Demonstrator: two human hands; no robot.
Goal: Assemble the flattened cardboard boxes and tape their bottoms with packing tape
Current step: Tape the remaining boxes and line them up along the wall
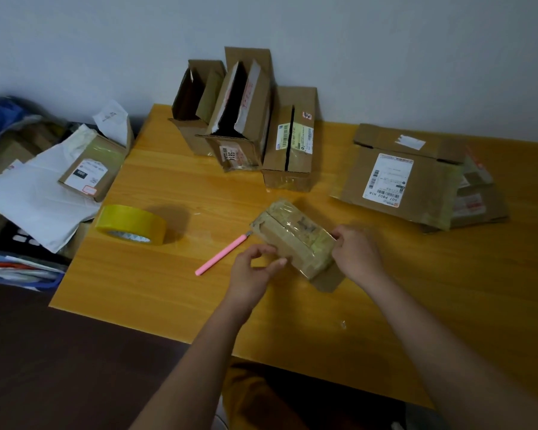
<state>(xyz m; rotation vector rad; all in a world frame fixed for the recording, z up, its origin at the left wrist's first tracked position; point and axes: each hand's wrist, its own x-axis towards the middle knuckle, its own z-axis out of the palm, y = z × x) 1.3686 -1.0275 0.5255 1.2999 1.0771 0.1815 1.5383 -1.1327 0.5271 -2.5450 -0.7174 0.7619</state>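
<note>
I'm looking at a home packing corner; a yellow bench (174,181) against a plain wall (385,41); used parcel boxes (239,119), mailers (38,193), tape (131,223).

— What sits on the wooden table (156,193) apart from the packing job?
— A pink pen-like cutter (221,253), lying flat, near the middle.
— And off the table's left edge?
— A heap: white mailer bags (35,193), blue cloth (0,119) at the far left, stacked papers (16,270) below. Behind everything, a grey wall (385,41).
</note>
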